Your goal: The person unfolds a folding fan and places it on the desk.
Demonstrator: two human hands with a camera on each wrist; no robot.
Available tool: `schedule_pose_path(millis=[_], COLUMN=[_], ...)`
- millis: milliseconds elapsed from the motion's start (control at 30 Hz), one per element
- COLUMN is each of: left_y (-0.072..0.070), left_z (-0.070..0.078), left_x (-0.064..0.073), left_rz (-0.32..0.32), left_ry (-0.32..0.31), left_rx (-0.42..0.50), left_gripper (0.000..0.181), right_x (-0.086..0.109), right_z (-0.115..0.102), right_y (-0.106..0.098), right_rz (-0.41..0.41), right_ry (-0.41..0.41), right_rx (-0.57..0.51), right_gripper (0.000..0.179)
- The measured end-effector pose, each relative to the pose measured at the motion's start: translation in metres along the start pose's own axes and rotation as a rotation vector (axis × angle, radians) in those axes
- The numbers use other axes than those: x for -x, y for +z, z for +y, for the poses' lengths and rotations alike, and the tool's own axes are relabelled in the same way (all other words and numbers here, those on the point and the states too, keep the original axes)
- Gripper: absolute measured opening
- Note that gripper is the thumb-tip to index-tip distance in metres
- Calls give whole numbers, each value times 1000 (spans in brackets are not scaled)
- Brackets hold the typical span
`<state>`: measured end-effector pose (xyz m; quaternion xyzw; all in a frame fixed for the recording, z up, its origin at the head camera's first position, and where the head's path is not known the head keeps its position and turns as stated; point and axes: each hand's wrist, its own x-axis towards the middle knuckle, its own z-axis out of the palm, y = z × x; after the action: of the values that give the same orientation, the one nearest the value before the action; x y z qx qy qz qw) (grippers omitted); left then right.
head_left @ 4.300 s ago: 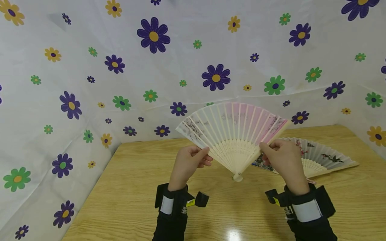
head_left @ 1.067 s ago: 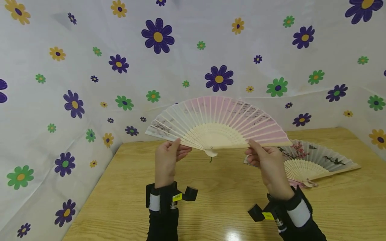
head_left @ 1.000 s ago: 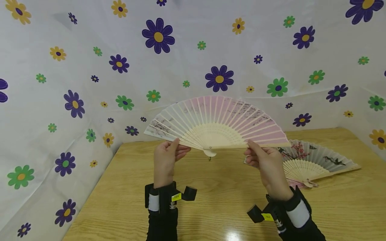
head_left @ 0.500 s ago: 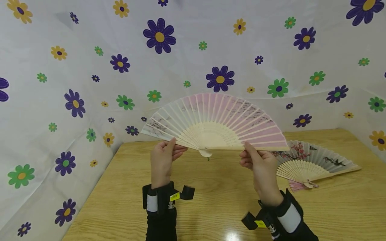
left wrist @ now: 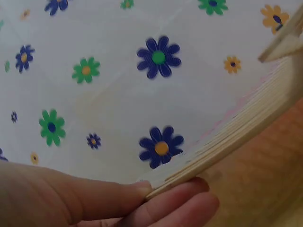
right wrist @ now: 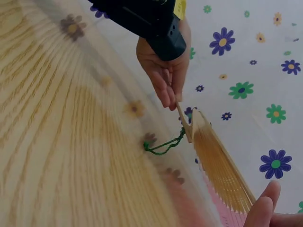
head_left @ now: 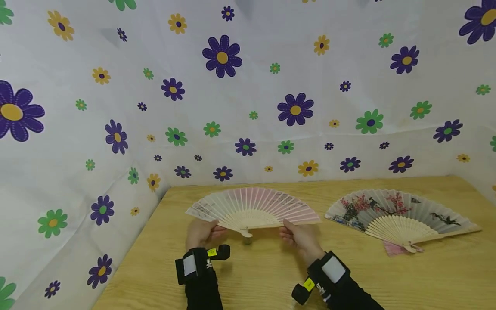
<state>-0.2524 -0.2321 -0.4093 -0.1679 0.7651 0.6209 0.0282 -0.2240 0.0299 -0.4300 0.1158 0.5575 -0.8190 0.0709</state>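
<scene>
A spread folding fan (head_left: 253, 204), white shading to pink with pale ribs, is held between both hands low over the table. My left hand (head_left: 203, 232) pinches its left edge between thumb and fingers; the left wrist view shows the thumb on top of the outer rib (left wrist: 213, 163). My right hand (head_left: 304, 240) pinches the lower right edge; only its fingertips show at the right wrist view's lower corner. A green cord loop (right wrist: 165, 146) hangs from the pivot end. I cannot tell whether the fan touches the table.
To the right, a second spread fan (head_left: 401, 221) with blossoms and birds lies on the wooden table (head_left: 255, 280), its pink tassel (head_left: 394, 248) toward me. A white flowered cloth (head_left: 248, 86) hangs behind the table and along its sides.
The pink fan was spread wider, then both hands brought it down from in front of the cloth toward the table and a little left. The second fan is now fully uncovered.
</scene>
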Motion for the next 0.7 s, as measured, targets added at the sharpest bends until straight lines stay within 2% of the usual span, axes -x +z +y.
schedule_pose_path(millis=[100,133,200,233,300,333,367,433,467,533,600,667,700], left_y=[1,0,-1,-1,-1,-1,1,-2,-8,-17,-26,-30,-27], left_z=[-24,-34,-45,-49,-49,-48,-44,-38,-39,-31,-17,1,17], left_x=[-21,-32,-45,-49,-51,-49,-44,-37,-38,-30,-18,-3,11], left_rz=[-29,-69,-95,-112,-100,-90,-49,-27,-51,-25,3,43,107], left_ry=[-97,-102,-125,-115,-119,-115,-139,-158,-152,-145,-97,-6,18], left_rx=[40,85,93,110,88,69,18,-28,-25,-74,-140,-229,-307], left_gripper=[28,26,26,26,25,24,27,31,35,42,50,53,51], right_x=[-5,-6,-8,-8,-9,-10,-10,-10,-10,-8,-2,7,13], right_z=[7,8,8,8,8,8,8,5,3,-7,-24,-46,-58], right_y=[-3,-4,-6,-6,-8,-9,-10,-13,-14,-19,-23,-28,-31], right_rz=[3,2,-10,-22,-46,-63,-84,-126,-155,-235,-301,-319,-299], right_ry=[11,14,19,27,42,50,60,88,95,56,-56,-238,-342], right_rx=[24,22,17,12,14,25,45,117,172,328,503,699,806], right_gripper=[26,26,24,23,23,22,23,27,29,33,36,34,33])
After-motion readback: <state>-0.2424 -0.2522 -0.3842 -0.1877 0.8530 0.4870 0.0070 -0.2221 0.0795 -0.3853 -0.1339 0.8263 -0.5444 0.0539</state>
